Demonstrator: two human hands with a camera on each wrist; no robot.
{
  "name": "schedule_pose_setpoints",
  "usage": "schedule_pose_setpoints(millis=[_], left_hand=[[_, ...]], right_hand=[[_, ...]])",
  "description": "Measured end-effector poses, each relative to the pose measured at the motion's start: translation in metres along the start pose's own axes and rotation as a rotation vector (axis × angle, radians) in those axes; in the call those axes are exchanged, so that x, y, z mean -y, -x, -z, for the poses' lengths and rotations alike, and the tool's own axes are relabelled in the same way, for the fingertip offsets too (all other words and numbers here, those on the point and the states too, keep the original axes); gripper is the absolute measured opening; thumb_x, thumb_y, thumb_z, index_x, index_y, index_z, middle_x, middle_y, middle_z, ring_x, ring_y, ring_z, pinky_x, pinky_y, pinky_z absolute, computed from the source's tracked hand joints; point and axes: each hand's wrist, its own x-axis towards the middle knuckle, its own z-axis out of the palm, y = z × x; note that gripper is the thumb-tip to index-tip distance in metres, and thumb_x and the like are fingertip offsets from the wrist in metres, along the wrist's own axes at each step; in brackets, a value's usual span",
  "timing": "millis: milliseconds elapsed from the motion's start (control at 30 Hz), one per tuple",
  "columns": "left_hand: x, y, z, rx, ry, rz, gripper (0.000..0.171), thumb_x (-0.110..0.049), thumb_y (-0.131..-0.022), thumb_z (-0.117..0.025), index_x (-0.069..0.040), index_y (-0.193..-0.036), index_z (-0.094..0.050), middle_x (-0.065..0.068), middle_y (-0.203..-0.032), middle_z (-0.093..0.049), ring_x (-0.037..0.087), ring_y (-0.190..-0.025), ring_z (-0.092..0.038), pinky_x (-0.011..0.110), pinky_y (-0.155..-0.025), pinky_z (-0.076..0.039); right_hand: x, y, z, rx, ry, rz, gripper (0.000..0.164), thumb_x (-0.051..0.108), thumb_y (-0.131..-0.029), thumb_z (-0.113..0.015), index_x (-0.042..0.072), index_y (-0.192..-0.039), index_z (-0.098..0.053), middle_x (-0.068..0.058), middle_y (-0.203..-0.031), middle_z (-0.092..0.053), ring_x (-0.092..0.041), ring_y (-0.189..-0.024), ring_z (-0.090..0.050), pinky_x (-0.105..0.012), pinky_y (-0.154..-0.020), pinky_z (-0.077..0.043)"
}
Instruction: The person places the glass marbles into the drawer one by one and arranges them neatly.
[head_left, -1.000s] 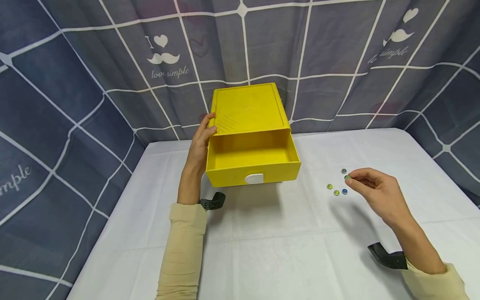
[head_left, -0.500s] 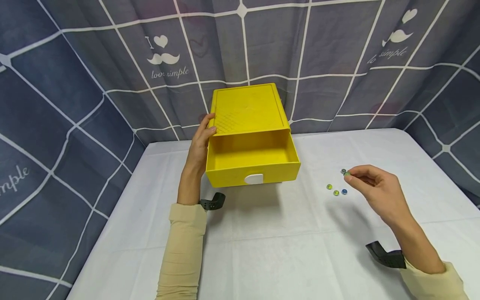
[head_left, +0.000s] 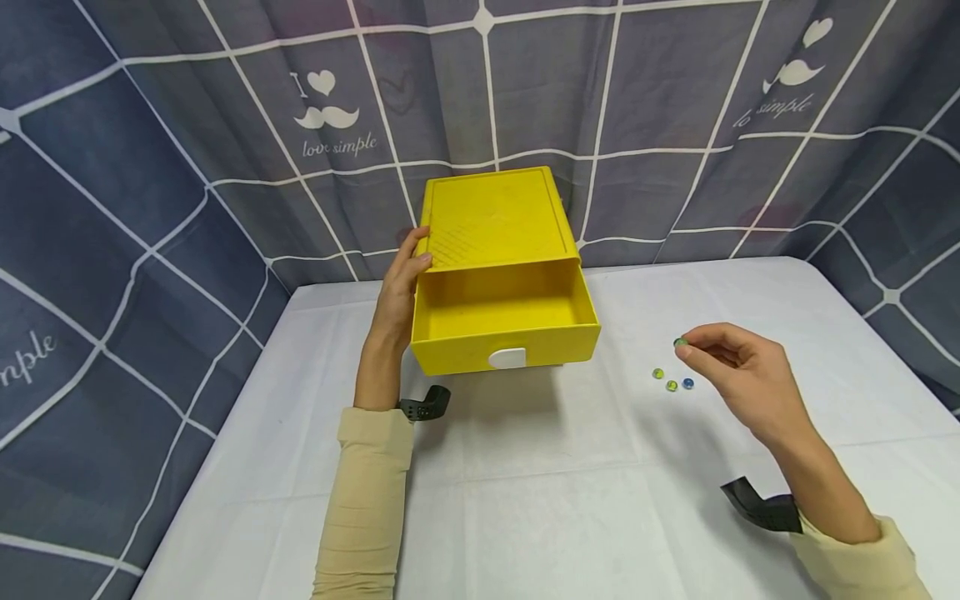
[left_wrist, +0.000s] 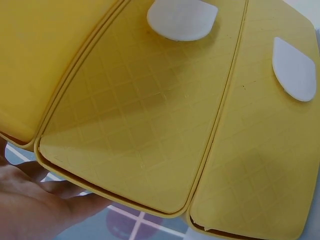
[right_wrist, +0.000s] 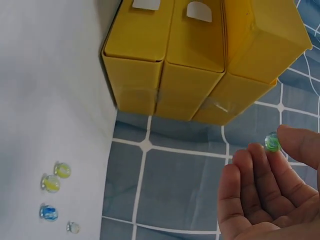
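A yellow drawer cabinet [head_left: 495, 217] stands at the back, its top drawer [head_left: 506, 308] pulled out with a bare floor showing. My left hand [head_left: 396, 304] rests against the cabinet's left side, fingertips at the upper edge; the left wrist view shows its fingers stretched along that side. To the right, my right hand [head_left: 746, 379] pinches a green glass marble [right_wrist: 272, 142] between thumb and index finger, above the white table. Below it lie two yellow-green marbles [right_wrist: 51, 183] and a blue marble [right_wrist: 49, 213]. A clear marble [right_wrist: 73, 227] lies near them, hidden behind the hand in the head view.
A white cloth covers the table [head_left: 525, 517]. Close behind the cabinet hangs a grey curtain [head_left: 660, 108] with white lines, which also runs along both sides. Two lower drawers [left_wrist: 135, 110] with white handles are pushed in.
My right hand has moved left and slightly away from me with the green marble, now covering the clear marble in the head view. The left hand and the cabinet stay put.
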Motion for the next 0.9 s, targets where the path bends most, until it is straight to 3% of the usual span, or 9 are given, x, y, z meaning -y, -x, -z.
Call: schedule_pose_setpoints(millis=[533,900], left_hand=[[0.001,-0.001,0.000,0.000,0.007,-0.004,0.053,-0.027,-0.098,-0.046,-0.016,-0.148,-0.037,0.003,-0.148,-0.034,0.020,-0.128,-0.039,0.042,-0.110,-0.029],[0.001,-0.002,0.001,0.004,0.017,-0.005,0.052,-0.028,-0.098,-0.047,-0.016,-0.148,-0.037,0.004,-0.147,-0.035,0.021,-0.126,-0.040,0.042,-0.110,-0.030]], right_hand=[[0.018,-0.010,-0.008,0.001,-0.025,0.013,0.015,0.008,-0.089,-0.072,0.002,-0.103,-0.071,0.011,-0.091,-0.069,-0.007,-0.080,-0.064,-0.015,-0.070,-0.049],[0.041,-0.016,-0.017,-0.001,-0.054,0.082,0.013,0.004,-0.089,-0.072,0.000,-0.101,-0.071,0.008,-0.089,-0.070,-0.010,-0.077,-0.064,-0.016,-0.068,-0.050]])
